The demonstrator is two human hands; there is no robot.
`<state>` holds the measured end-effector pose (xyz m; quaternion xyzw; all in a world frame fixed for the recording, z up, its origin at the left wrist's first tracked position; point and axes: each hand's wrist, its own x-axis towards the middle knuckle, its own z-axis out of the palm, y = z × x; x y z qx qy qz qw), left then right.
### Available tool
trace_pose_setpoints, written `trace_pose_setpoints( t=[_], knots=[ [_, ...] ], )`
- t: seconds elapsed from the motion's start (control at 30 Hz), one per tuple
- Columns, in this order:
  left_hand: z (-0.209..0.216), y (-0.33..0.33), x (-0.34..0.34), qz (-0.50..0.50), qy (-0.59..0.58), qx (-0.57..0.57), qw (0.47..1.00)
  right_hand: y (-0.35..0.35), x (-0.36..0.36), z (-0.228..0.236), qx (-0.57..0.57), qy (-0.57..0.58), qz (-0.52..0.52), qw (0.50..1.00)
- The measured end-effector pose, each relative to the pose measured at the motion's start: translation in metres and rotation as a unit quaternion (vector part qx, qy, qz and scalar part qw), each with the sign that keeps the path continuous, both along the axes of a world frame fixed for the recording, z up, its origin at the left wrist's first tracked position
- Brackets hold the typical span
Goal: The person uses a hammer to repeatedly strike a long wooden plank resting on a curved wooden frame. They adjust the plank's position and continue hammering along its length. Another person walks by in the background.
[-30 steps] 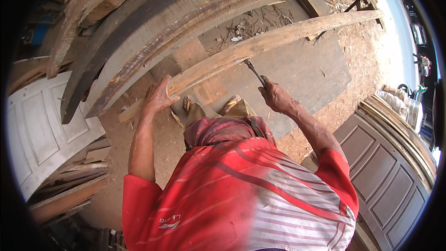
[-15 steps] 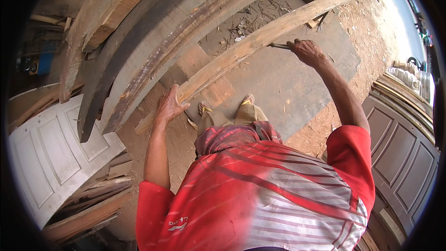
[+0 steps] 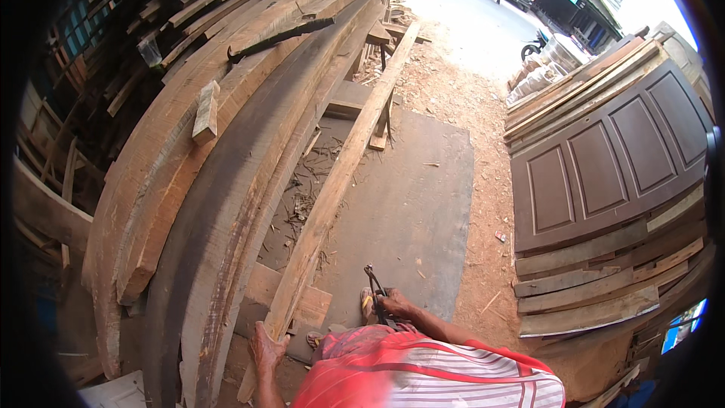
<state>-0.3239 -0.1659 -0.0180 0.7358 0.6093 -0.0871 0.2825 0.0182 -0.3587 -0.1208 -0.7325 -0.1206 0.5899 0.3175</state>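
A long wooden plank (image 3: 341,183) slants up from near my feet to the far end of the work area. Its near end is in the grip of my left hand (image 3: 267,350), the thumb lying against the wood. My right hand (image 3: 393,304) is closed around the handles of metal pincers (image 3: 373,278), close to my body, right of the plank and apart from it. The jaws point away from me. Part of the handles is hidden by the hand.
Thick curved beams (image 3: 249,189) are stacked along the left, with a small wood block (image 3: 205,113) and a dark saw-like tool (image 3: 279,39) on top. A brown panelled door (image 3: 612,162) leans over boards at right. Wood scraps (image 3: 306,208) litter the dark sheet (image 3: 411,196).
My view has tilted up toward the street. My right hand has drawn back from the plank's side toward my body with the pincers. My left hand stays at the plank's near end.
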Motion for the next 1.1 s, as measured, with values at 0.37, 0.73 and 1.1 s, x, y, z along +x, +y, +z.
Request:
trace_pose_setpoints(
  t=[0.37,0.73,1.1],
  knots=[
    [-0.007,-0.022,-0.050,-0.053,-0.118,0.082,0.988,-0.007,-0.046,-0.015,0.064,-0.017,-0.030,0.997],
    [-0.038,-0.053,-0.133,0.047,-0.062,0.016,0.997,-0.012,-0.037,-0.032,0.063,0.039,-0.125,0.989],
    [-0.018,-0.029,-0.110,0.009,-0.158,-0.104,0.982,0.017,-0.044,0.045,0.110,-0.018,-0.088,0.990]
  ],
)
